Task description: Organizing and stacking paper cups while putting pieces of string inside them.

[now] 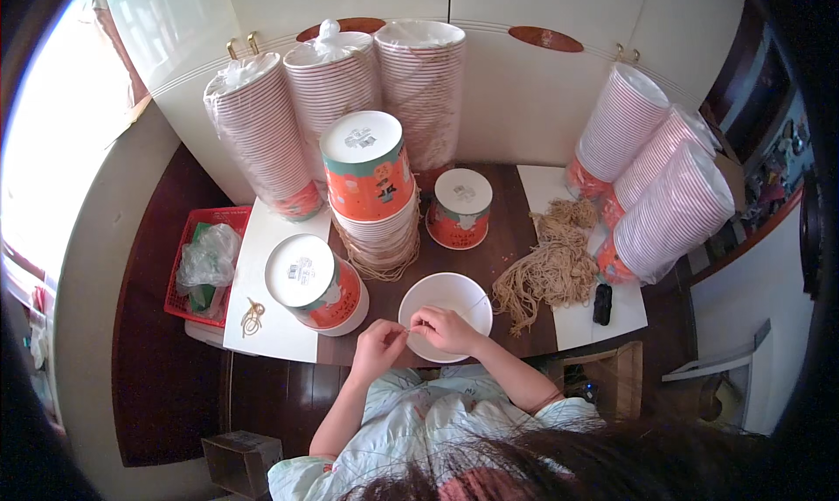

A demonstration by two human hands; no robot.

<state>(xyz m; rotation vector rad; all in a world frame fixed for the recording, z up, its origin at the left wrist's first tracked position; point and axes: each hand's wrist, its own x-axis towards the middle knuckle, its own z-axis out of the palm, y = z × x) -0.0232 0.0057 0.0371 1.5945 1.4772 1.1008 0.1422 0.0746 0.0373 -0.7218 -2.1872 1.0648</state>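
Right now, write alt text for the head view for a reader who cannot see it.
A person's left hand and right hand pinch a thin string over an open white paper bucket on a dark wooden table. Around it stand upturned orange printed buckets, wrapped stacks of buckets and a pile of tan strings.

An open paper bucket (pixel 446 313) sits at the table's (pixel 507 239) near edge, a heap of string (pixel 551 269) to its right. Left of it stands an upturned bucket (pixel 315 282), with a basket (pixel 197 269) farther left; sleeved bucket stacks (pixel 336 90) line the wall behind.
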